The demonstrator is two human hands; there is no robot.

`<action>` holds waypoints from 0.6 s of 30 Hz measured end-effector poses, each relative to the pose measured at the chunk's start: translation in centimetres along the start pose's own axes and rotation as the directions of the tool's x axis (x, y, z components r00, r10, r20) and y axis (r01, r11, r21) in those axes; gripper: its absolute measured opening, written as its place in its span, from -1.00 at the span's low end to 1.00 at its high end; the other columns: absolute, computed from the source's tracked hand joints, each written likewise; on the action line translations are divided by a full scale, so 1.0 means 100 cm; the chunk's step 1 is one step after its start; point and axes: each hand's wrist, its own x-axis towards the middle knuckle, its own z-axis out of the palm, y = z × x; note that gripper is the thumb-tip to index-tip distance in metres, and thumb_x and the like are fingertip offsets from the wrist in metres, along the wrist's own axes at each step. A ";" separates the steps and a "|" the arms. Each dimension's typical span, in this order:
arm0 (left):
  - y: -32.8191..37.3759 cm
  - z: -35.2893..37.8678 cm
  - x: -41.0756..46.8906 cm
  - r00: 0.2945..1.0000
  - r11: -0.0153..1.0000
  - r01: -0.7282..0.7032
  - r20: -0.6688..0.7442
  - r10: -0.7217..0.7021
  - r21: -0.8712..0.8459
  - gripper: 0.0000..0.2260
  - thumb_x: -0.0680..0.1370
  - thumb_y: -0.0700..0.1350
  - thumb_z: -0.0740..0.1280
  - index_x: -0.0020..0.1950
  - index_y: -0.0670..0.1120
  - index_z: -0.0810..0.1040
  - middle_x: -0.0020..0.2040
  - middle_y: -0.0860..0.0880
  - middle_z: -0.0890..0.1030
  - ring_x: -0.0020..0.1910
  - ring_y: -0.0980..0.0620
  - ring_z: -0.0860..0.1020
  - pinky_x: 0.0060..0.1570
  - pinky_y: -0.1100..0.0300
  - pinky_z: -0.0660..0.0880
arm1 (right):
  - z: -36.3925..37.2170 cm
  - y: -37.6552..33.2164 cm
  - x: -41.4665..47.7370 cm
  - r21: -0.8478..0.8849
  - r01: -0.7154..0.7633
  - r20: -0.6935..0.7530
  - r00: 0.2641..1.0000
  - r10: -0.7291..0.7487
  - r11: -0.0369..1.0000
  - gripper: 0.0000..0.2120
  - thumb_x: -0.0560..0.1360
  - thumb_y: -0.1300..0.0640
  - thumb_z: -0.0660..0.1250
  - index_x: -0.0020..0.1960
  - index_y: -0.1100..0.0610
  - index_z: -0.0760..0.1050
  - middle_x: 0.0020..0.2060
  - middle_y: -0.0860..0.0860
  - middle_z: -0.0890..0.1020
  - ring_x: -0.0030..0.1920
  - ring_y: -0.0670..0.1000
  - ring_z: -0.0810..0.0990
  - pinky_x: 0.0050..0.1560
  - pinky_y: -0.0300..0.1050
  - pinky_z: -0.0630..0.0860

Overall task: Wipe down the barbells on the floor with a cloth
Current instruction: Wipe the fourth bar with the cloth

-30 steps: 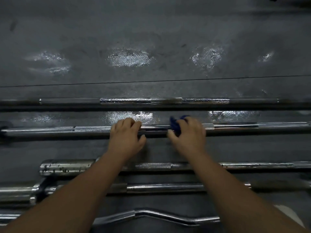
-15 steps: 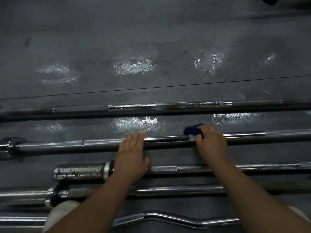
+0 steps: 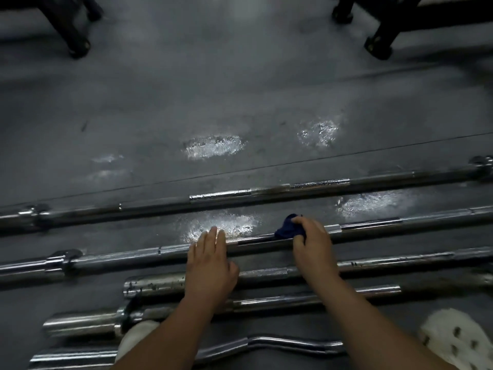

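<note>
now left hand (image 3: 210, 265) flat, fingers straight on barbell (image 3: 128, 256); right hand (image 3: 312, 244) pinching blue cloth (image 3: 286, 229) against it.

Bare floor (image 3: 240, 89) lies wide open toward 12 o'clock, up to black legs (image 3: 77, 46) at 11 and black feet (image 3: 378, 46) at 1. Toward 6 o'clock, bars (image 3: 266, 197) lie in close parallel rows with only narrow strips of floor between. A curved bar (image 3: 280, 343) and pale shoes (image 3: 458, 340) crowd the near edge.
</note>
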 end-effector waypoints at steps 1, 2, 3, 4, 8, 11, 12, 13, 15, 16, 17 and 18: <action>0.000 -0.010 -0.006 1.000 1.000 -0.008 -0.004 0.008 0.011 -0.32 0.56 0.10 0.10 0.63 -0.05 -0.06 0.64 -0.06 -0.06 0.60 -0.08 -0.07 0.55 -0.06 -0.12 | -0.005 -0.006 -0.005 0.004 0.001 -0.012 1.000 -0.001 1.000 -0.62 0.47 0.34 0.20 0.21 0.07 0.54 0.12 -0.03 0.51 0.12 0.01 0.48 0.12 -0.15 0.39; 0.000 -0.020 -0.011 1.000 0.999 -0.023 -0.008 0.024 0.023 -0.31 0.58 0.10 0.12 0.63 -0.04 -0.09 0.64 -0.05 -0.10 0.60 -0.07 -0.09 0.55 -0.05 -0.14 | -0.010 -0.014 -0.011 0.002 0.009 -0.019 1.000 -0.009 1.000 -0.62 0.48 0.33 0.20 0.22 0.05 0.53 0.13 -0.04 0.51 0.13 0.00 0.47 0.13 -0.13 0.40; 0.001 -0.030 -0.017 0.999 0.999 -0.038 -0.018 0.038 0.025 -0.31 0.59 0.10 0.14 0.63 -0.03 -0.11 0.64 -0.04 -0.11 0.60 -0.06 -0.10 0.55 -0.04 -0.14 | -0.014 -0.023 -0.017 0.000 0.023 -0.027 0.999 -0.023 1.000 -0.62 0.49 0.32 0.20 0.23 0.04 0.52 0.14 -0.05 0.50 0.13 0.00 0.47 0.13 -0.11 0.43; 0.002 -0.041 -0.023 0.998 0.999 -0.050 -0.038 0.051 0.021 -0.31 0.59 0.11 0.15 0.62 -0.02 -0.10 0.64 -0.04 -0.11 0.60 -0.06 -0.10 0.56 -0.04 -0.13 | -0.019 -0.032 -0.023 -0.003 0.033 -0.038 0.999 -0.033 0.999 -0.63 0.49 0.30 0.20 0.23 0.02 0.51 0.14 -0.06 0.50 0.12 0.00 0.47 0.12 -0.08 0.45; 0.004 -0.079 -0.049 0.986 0.996 -0.093 -0.136 0.094 0.015 -0.33 0.60 0.08 0.12 0.63 -0.04 -0.08 0.64 -0.04 -0.09 0.60 -0.06 -0.08 0.55 -0.05 -0.07 | -0.037 -0.074 -0.048 -0.004 0.068 -0.065 0.996 -0.069 0.998 -0.63 0.50 0.27 0.18 0.23 -0.03 0.48 0.14 -0.07 0.50 0.09 0.03 0.49 0.10 0.02 0.51; 0.007 -0.109 -0.070 0.975 0.994 -0.109 -0.193 0.108 0.007 -0.32 0.61 0.12 0.11 0.63 -0.03 -0.13 0.64 -0.02 -0.14 0.60 -0.06 -0.13 0.55 -0.04 -0.14 | -0.055 -0.106 -0.072 -0.012 0.100 -0.050 0.994 -0.100 0.995 -0.63 0.52 0.27 0.17 0.25 -0.04 0.47 0.18 -0.08 0.47 0.11 0.00 0.48 0.12 -0.02 0.49; 0.007 -0.118 -0.078 0.972 0.994 -0.111 -0.210 0.109 0.000 -0.31 0.61 0.13 0.12 0.63 -0.02 -0.15 0.64 -0.02 -0.15 0.60 -0.05 -0.14 0.55 -0.05 -0.15 | -0.061 -0.116 -0.081 -0.022 0.120 -0.053 0.991 -0.121 0.993 -0.62 0.52 0.28 0.17 0.25 -0.03 0.48 0.19 -0.08 0.47 0.10 -0.01 0.47 0.11 -0.06 0.48; 0.008 -0.127 -0.086 0.968 0.993 -0.116 -0.225 0.111 -0.007 -0.30 0.60 0.13 0.12 0.63 -0.02 -0.16 0.64 -0.02 -0.16 0.60 -0.05 -0.15 0.55 -0.05 -0.15 | -0.068 -0.126 -0.090 -0.042 0.147 -0.065 0.987 -0.149 0.988 -0.61 0.51 0.30 0.18 0.25 -0.02 0.49 0.18 -0.07 0.47 0.10 -0.02 0.48 0.10 -0.09 0.47; 0.009 -0.143 -0.102 0.956 0.991 -0.135 -0.265 0.125 -0.022 -0.29 0.59 0.13 0.13 0.63 -0.02 -0.15 0.64 -0.03 -0.14 0.60 -0.05 -0.12 0.55 -0.06 -0.12 | -0.081 -0.147 -0.104 -0.111 0.215 -0.085 0.971 -0.225 0.970 -0.60 0.48 0.32 0.19 0.25 0.01 0.50 0.16 -0.05 0.49 0.11 -0.01 0.48 0.10 -0.11 0.45; 0.010 -0.152 -0.108 0.947 0.988 -0.152 -0.290 0.138 -0.027 -0.29 0.58 0.12 0.13 0.63 -0.02 -0.13 0.64 -0.04 -0.12 0.60 -0.05 -0.11 0.55 -0.06 -0.11 | -0.087 -0.156 -0.110 -0.152 0.246 -0.088 0.961 -0.261 0.957 -0.60 0.48 0.32 0.20 0.25 0.02 0.50 0.14 -0.05 0.50 0.13 0.00 0.47 0.10 -0.11 0.45; 0.011 -0.162 -0.115 0.937 0.985 -0.169 -0.316 0.151 -0.031 -0.30 0.58 0.12 0.13 0.63 -0.02 -0.12 0.64 -0.04 -0.12 0.60 -0.06 -0.11 0.56 -0.06 -0.10 | -0.094 -0.166 -0.114 -0.185 0.269 -0.089 0.953 -0.289 0.945 -0.60 0.47 0.32 0.20 0.25 0.02 0.50 0.14 -0.04 0.51 0.14 0.01 0.46 0.10 -0.10 0.44; 0.012 -0.174 -0.120 0.927 0.983 -0.182 -0.339 0.161 -0.031 -0.30 0.58 0.12 0.13 0.63 -0.02 -0.12 0.64 -0.04 -0.12 0.60 -0.06 -0.12 0.56 -0.07 -0.10 | -0.101 -0.177 -0.117 -0.206 0.288 -0.089 0.946 -0.311 0.935 -0.59 0.47 0.32 0.20 0.25 0.02 0.50 0.15 -0.03 0.51 0.15 0.02 0.45 0.10 -0.10 0.44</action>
